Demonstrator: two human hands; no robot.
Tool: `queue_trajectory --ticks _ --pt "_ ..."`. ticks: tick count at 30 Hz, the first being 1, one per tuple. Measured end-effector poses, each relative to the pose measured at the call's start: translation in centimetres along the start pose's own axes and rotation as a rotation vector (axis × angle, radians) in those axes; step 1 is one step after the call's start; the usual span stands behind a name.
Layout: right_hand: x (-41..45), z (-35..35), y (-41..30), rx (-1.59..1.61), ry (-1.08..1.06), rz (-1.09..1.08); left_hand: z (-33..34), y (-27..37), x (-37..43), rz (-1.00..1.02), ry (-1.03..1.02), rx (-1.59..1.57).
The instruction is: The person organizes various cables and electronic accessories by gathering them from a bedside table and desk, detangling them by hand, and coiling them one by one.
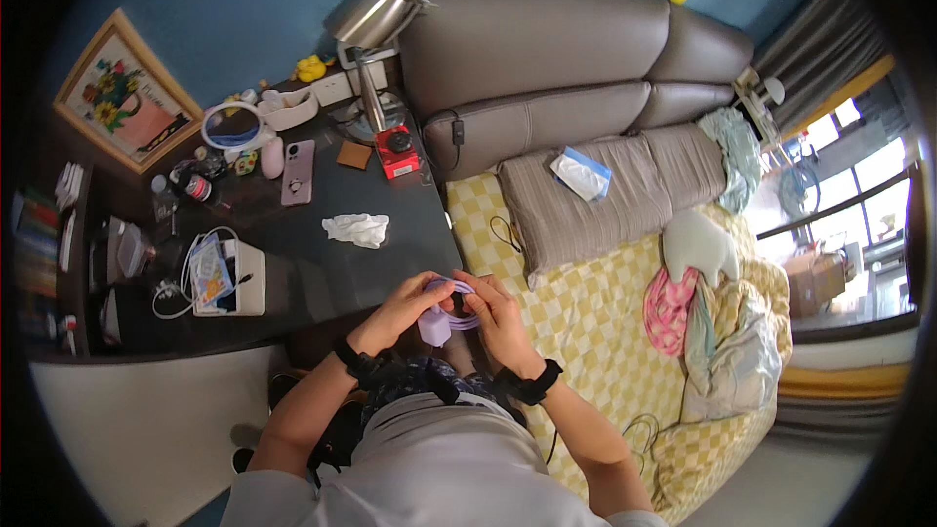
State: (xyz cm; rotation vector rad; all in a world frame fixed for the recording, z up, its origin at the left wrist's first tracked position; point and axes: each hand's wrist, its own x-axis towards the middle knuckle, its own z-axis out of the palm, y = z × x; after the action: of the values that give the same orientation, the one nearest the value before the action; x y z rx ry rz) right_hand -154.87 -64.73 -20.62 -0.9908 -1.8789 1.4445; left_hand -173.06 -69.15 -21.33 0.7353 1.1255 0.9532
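Observation:
Between my hands is a lilac charging cable (464, 323), wound into a small coil, with a matching lilac power adapter (435, 328) hanging at its lower left. My left hand (400, 312) grips the coil's left side, thumb over the top near the adapter. The coil's right side is pinched in my right hand (499, 313), with fingers bent round its upper edge. Both hands are in front of my waist, just off the near right corner of the dark desk (307, 263). The cable's far end cannot be made out.
On the desk lie a crumpled white tissue (356, 230), a phone (298, 173), a red box (397, 154) and a white bin (251, 279) with a white cable (182, 285). A metal lamp (373, 91) stands behind. To the right is a bed with checked sheets (578, 322).

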Motion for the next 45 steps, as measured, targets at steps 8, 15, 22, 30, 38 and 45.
queue_trajectory --ticks 8,15,22,30,38,45 --pt "1.5 -1.6 -0.1 0.005 -0.01 -0.016 -2.9 0.1 4.2 -0.202 -0.415 -0.032" --pt "2.2 -2.0 0.4 -0.03 0.02 0.006 -2.2 -0.3 5.5 -0.294 -0.396 -0.311" --pt "4.0 -0.7 2.3 -0.005 0.041 0.063 -3.1 -2.2 5.8 -0.241 -0.196 -0.334" --pt "6.9 5.0 8.6 0.327 0.176 0.415 -6.2 -4.0 4.4 -0.257 0.12 -0.376" --pt "9.2 10.2 11.7 0.066 0.145 0.416 -11.0 -10.9 4.6 -0.182 0.317 -0.179" --pt "10.3 11.1 12.2 -0.424 0.199 0.168 -12.1 -13.1 6.3 0.162 0.517 0.731"
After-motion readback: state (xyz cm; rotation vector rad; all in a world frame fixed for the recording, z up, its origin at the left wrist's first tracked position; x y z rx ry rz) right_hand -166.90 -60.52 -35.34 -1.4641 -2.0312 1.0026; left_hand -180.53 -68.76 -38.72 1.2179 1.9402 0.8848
